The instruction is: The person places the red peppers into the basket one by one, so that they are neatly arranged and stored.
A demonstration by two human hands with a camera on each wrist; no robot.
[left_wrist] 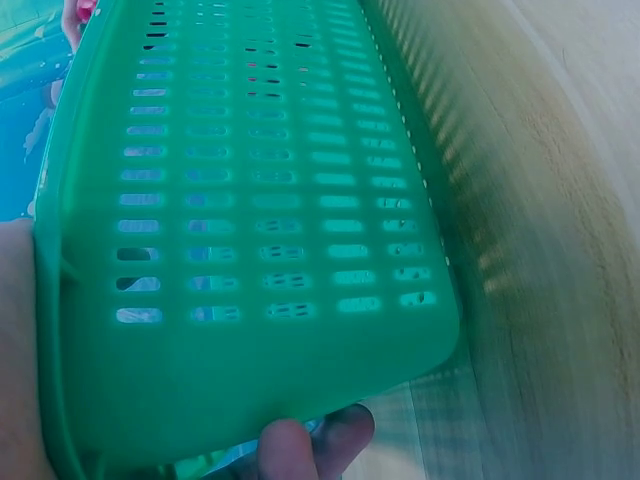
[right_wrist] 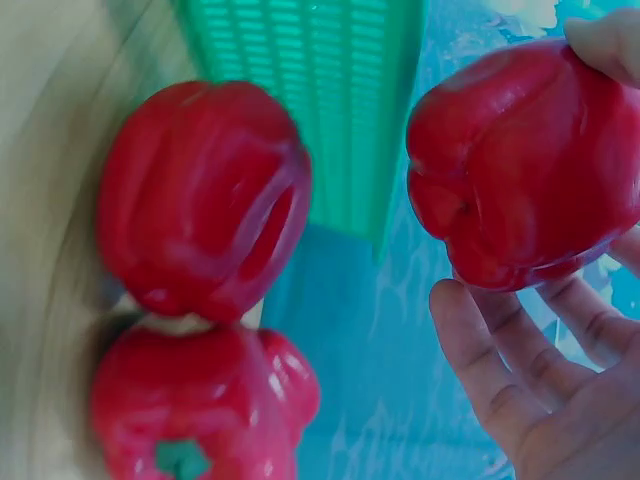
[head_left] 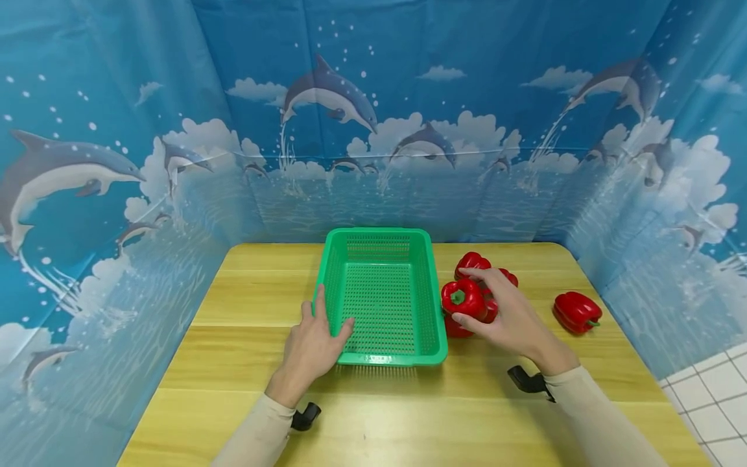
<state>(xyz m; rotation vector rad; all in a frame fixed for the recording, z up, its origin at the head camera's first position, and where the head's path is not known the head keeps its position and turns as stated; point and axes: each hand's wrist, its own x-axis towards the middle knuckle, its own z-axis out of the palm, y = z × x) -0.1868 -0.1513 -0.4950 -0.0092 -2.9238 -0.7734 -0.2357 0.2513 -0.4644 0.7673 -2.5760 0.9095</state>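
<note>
My right hand (head_left: 513, 318) holds a red bell pepper (head_left: 462, 296) with a green stem, thumb on one side and fingers on the other. In the right wrist view this pepper (right_wrist: 525, 160) is raised off the table, apart from two other red bell peppers (right_wrist: 205, 195) below it. More of the cluster (head_left: 473, 261) shows around and behind my hand, partly hidden. My left hand (head_left: 312, 344) grips the left side of a green plastic basket (head_left: 379, 359), thumb over the rim. In the left wrist view, fingertips (left_wrist: 287, 450) curl around the perforated basket wall (left_wrist: 250, 375).
One more red bell pepper (head_left: 576, 311) lies apart near the table's right edge. The wooden table (head_left: 233, 363) is bordered by a blue dolphin-print curtain (head_left: 350, 194). White floor tiles (head_left: 700, 395) show at the lower right. Nothing lies inside the basket.
</note>
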